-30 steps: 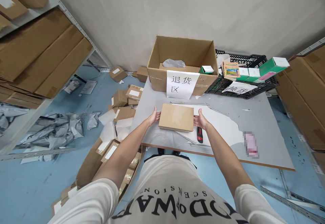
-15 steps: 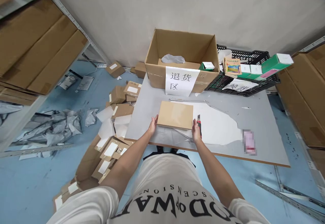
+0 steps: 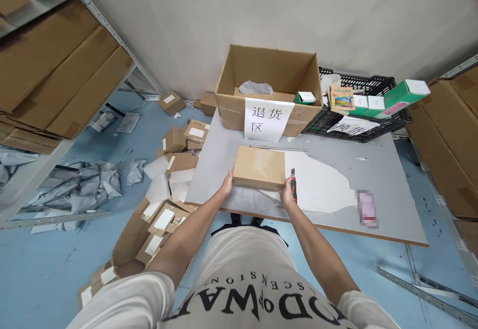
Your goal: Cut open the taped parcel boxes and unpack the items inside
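Observation:
A small brown cardboard box [image 3: 259,165] is held between my two hands over the near part of the grey table [image 3: 384,169]. My left hand [image 3: 227,184] grips its left end near the lower corner. At the right front corner, my right hand [image 3: 287,192] has its fingers against the box. A red and black utility knife [image 3: 294,185] with its blade showing lies just right of my right hand, partly covered by it. Under and beside the box is a white sheet [image 3: 321,184]. The fingers beneath the box are hidden.
An open carton [image 3: 229,115] with a paper sign and a black crate [image 3: 317,127] of green boxes stand at the table's back. A blurred pink item [image 3: 367,208] lies right. Boxes [image 3: 164,219] crowd the floor left; grey parcels [image 3: 93,184] lie beyond.
The box has tipped so that more of its front side shows, and my right hand has shifted slightly down and left along it. The utility knife stays in place.

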The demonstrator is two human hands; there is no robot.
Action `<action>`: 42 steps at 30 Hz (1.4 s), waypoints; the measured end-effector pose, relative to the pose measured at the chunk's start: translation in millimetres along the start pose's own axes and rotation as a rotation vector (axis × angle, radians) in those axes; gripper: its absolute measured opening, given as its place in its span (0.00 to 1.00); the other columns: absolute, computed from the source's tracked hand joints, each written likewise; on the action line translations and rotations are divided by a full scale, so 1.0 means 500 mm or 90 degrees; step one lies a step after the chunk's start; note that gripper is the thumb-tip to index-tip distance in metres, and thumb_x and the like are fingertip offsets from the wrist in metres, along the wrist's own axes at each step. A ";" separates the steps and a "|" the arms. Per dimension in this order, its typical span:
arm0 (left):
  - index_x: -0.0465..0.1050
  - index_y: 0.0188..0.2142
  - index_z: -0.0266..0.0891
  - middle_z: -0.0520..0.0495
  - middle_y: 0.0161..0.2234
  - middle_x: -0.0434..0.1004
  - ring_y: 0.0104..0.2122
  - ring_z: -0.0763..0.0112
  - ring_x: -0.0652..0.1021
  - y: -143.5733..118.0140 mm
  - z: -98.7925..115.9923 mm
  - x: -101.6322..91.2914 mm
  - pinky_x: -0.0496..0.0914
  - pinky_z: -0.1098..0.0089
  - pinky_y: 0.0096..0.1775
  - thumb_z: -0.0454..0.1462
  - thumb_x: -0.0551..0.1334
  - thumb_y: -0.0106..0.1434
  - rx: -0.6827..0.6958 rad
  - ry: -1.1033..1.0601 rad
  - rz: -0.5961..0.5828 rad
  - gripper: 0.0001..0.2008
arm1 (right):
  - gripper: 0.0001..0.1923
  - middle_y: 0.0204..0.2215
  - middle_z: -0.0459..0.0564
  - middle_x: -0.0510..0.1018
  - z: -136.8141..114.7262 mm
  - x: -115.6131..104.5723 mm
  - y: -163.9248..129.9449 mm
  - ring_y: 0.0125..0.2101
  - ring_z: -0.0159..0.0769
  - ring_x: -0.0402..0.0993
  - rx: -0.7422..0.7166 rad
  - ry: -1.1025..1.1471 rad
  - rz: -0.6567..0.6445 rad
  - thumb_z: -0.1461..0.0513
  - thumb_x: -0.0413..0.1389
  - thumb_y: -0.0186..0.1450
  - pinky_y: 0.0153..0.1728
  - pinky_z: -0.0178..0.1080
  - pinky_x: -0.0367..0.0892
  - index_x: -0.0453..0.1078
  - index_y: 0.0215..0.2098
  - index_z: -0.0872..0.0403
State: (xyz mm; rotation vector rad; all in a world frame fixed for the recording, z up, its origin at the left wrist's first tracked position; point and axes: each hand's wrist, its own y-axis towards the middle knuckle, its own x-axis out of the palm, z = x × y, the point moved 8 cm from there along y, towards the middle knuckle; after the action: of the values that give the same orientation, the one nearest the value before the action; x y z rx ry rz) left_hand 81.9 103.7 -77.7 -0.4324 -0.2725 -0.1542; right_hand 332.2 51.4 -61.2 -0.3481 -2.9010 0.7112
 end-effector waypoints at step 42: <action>0.67 0.53 0.37 0.36 0.51 0.73 0.50 0.56 0.75 0.077 0.134 0.009 0.69 0.62 0.50 0.68 0.33 0.55 -0.313 0.277 -0.037 0.48 | 0.55 0.34 0.66 0.78 -0.122 -0.057 0.121 0.29 0.45 0.78 0.336 -0.109 -0.143 0.32 0.27 0.57 0.32 0.44 0.73 0.51 0.62 0.68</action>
State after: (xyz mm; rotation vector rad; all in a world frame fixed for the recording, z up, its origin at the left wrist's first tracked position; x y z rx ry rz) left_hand 79.1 166.9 -33.0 -0.8628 0.1894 -0.3703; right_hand 382.3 123.5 -38.0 0.1021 -2.6879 1.4666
